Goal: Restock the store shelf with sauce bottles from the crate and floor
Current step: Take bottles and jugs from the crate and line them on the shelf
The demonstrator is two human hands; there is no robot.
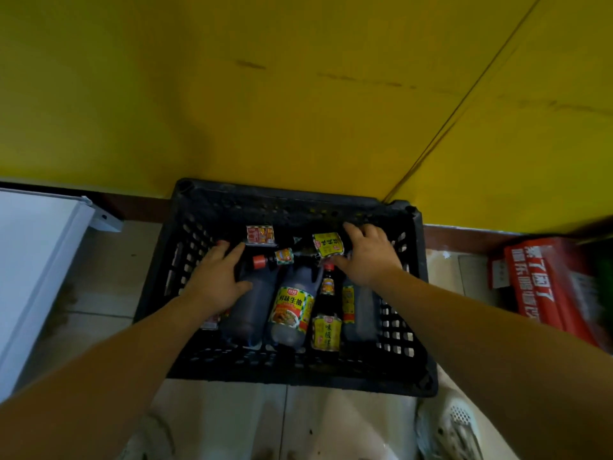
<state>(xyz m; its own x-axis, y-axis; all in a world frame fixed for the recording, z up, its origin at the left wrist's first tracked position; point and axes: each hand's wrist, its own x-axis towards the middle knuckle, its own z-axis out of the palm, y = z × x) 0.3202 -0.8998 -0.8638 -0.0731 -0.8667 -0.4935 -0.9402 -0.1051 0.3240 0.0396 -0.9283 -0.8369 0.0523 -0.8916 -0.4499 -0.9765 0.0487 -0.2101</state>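
Head view looks down on red boxes [547, 283] lying at the crate's right side and a white cabinet [33, 260] at its left, both apart from it, with a pale shoe [454, 426] just off its near right corner. Both forearms reach over the near rim of the black crate [298, 370] and cover some of the load. The left hand [215, 277] rests with straight fingers on a dark bottle [252, 307] by the left wall. The right hand [365, 257] has thumb and fingers either side of a yellow-labelled bottle [328, 245] near the far right corner; whether they clamp it cannot be told. The sauce bottles lie on their sides in the crate, packed touching: a big bottle [292, 310] with a green and yellow label in the middle, a slim bottle [326, 313] with a red cap beside it, another red-capped one [260, 261] across the far end. The crate stands on a pale tiled floor [331, 423], its far edge against a yellow wall [265, 94] with a brown skirting; a thin dark cord [464, 111] runs down the wall.
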